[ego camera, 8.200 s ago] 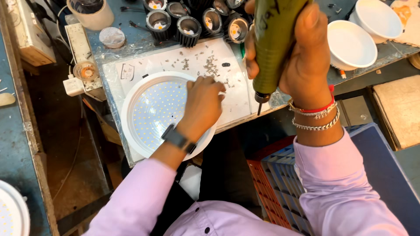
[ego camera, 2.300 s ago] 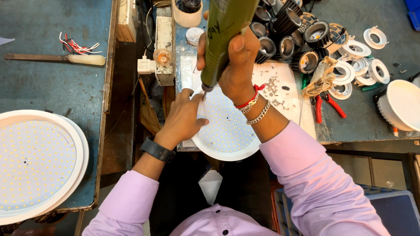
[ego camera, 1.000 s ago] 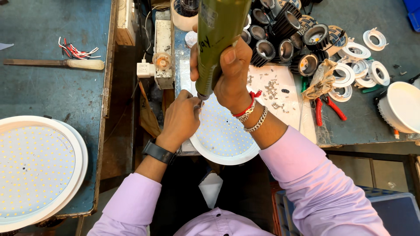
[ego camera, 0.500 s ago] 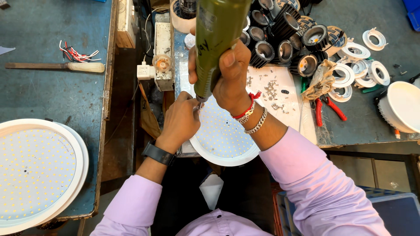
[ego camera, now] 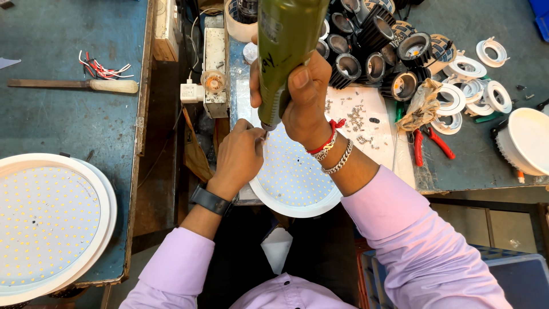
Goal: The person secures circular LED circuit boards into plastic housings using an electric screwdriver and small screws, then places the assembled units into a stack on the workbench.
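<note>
**Here, two hands work a screwdriver over a round light panel**

Head view, looking straight down. The right hand (ego camera: pixel 303 97) is wrapped fully around the body of a green electric screwdriver (ego camera: pixel 283 51), fingers closed tight, holding it upright with the tip pointing down. The tip meets the upper left edge of a round white light panel (ego camera: pixel 294 183), whose face is dotted with small yellow light chips. The panel lies on the near edge of the surface and juts out toward the person. The left hand (ego camera: pixel 240 154) rests on the panel's left rim, thumb and forefinger pinched together right at the screwdriver tip; whatever they pinch is too small to make out. A black watch sits on the left wrist, and a red thread and metal bracelets on the right.

Just behind the panel, a white sheet holds scattered small screws (ego camera: pixel 354 117). Beyond it, black lamp housings (ego camera: pixel 377 51) are piled close together, with white rings (ego camera: pixel 474 86) to their right. Red-handled pliers (ego camera: pixel 429 143) lie near the sheet. Far left, on a blue surface (ego camera: pixel 68 34), rests a larger round panel (ego camera: pixel 48 220).
</note>
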